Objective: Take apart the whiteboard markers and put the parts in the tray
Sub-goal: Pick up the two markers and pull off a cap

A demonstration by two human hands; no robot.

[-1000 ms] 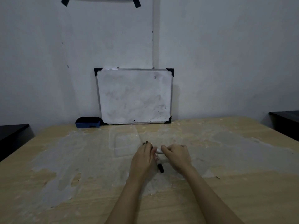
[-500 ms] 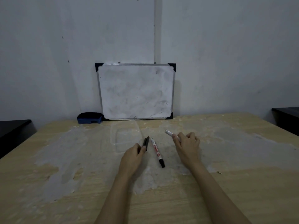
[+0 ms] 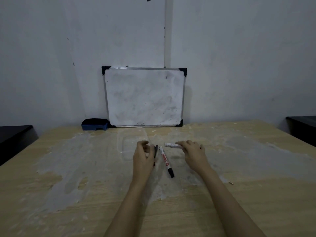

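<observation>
Separating one marker: the left hand [image 3: 142,155] pinches its black cap [image 3: 156,150], the right hand [image 3: 193,151] grips the white barrel [image 3: 172,145]. Another capped marker [image 3: 166,161] lies between them on the tabletop [image 3: 256,168]. Presumably next: release into the clear tray [image 3: 131,142], just beyond.

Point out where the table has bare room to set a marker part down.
Free: the wide stretch right of the right hand, toward the table edge; the left side, between the left hand and the blue eraser; the near edge beside the forearms. Crowded: the middle, where both hands, the lying marker and the clear tray sit close.
</observation>
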